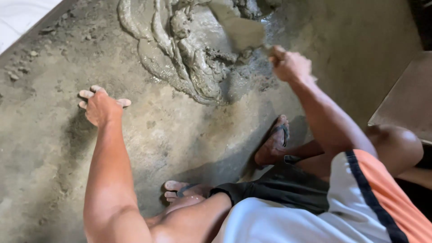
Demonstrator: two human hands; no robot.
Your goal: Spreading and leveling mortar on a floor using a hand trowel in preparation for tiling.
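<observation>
place: building site | signs: wet mortar heap (198, 54), trowel (238, 29), rough concrete floor (45, 148)

Bare concrete floor (171, 135), dusty, mottled grey-brown. Loose crumbs of rubble (20, 67) far left, near a dark edge strip (40, 24) bordering a white surface (18, 15). Flat brown board (407, 99) at right. Near centre, two feet in dark flip-flops (274, 141), well apart. Black shorts (288, 186); white-and-orange shirt (360, 207) nearest.

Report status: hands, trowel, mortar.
Right hand grips trowel, blade in wet mortar. Left hand flat on concrete floor, bracing. Nothing blocking the mix.
</observation>
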